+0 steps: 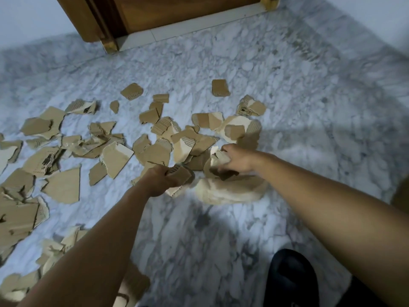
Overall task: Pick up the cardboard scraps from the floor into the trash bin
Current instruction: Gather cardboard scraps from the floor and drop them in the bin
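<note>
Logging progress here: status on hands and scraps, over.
Left hand grips a torn piece. Right hand grips a crumpled piece. Many cardboard scraps on floor. No bin in view.

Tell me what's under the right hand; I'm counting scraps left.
The right hand grips crumpled cardboard scraps; beneath them a larger blurred piece lies on the marble floor. Anything under that piece is covered.

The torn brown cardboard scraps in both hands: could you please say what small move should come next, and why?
Probably lift both handfuls: the left hand and right hand grip torn brown cardboard scraps, with many more lying on the grey marble floor.
</note>
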